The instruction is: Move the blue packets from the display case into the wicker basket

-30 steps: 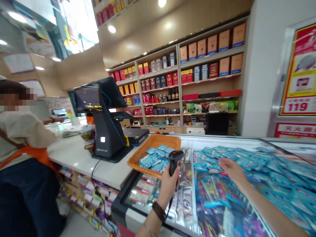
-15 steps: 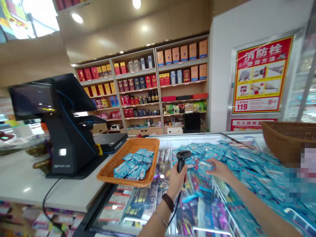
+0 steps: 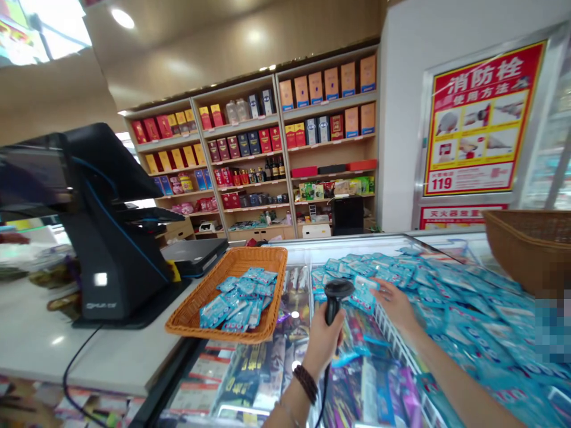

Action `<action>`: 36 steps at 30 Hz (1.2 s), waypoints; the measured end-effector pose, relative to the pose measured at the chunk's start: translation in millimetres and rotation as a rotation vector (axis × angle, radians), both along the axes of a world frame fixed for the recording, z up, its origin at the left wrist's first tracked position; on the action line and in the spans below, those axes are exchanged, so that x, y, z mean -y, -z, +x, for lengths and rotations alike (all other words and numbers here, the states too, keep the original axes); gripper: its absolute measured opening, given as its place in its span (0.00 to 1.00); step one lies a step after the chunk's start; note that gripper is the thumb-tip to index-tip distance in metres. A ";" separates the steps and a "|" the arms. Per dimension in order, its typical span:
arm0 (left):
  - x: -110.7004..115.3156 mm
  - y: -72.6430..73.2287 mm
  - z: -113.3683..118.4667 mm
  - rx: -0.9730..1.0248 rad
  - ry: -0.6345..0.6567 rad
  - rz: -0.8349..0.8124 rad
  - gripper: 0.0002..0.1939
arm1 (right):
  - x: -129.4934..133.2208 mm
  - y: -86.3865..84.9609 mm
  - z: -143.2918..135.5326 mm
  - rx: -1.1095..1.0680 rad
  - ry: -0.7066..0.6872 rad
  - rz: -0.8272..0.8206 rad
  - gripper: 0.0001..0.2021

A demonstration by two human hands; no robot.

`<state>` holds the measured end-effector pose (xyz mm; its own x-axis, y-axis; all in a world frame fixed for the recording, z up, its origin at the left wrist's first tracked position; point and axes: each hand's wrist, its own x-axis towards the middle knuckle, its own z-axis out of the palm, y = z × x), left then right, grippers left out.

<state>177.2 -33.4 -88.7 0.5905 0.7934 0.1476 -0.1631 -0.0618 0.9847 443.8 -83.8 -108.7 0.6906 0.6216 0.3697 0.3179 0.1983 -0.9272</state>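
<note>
My left hand (image 3: 325, 334) is wrapped round the handle of a black barcode scanner (image 3: 338, 290), whose head points away from me; its cable hangs below my wrist. To its right, my right hand (image 3: 395, 303) pinches a blue packet (image 3: 363, 292) by its right edge, close to the scanner's head. Many similar blue packets (image 3: 459, 315) lie heaped on the glass-topped freezer, beyond and to the right of my hands. An orange wicker basket (image 3: 176, 324) to the left holds several more of these packets (image 3: 243, 300).
A black point-of-sale terminal (image 3: 116, 238) stands on the white counter (image 3: 27, 333) at the left. Beneath the glass lie colourful packages (image 3: 254, 368). A brown basket (image 3: 526, 249) sits at the far right. Shelves with boxes (image 3: 254, 142) line the back wall.
The packet in my right hand has tilted and now shows its face beside the scanner. Both hands have shifted slightly to the right in view, and the camera view has moved a little.
</note>
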 end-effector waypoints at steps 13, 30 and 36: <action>1.2 3.0 -0.3 0.018 0.050 -0.033 0.41 | -5.6 8.4 -5.7 0.007 -0.065 0.036 0.38; -11.5 -7.8 -8.2 0.033 -0.079 0.024 0.39 | -2.5 -14.7 -18.3 -0.085 -0.023 -0.001 0.26; -39.5 -47.7 -53.0 0.087 -0.239 0.067 0.36 | -45.6 -41.0 -32.8 -0.091 -0.026 0.039 0.22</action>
<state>124.1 6.1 -41.0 0.3701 0.8956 0.2467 -0.2198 -0.1736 0.9600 410.9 -38.1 -67.6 0.7067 0.6258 0.3302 0.2267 0.2418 -0.9435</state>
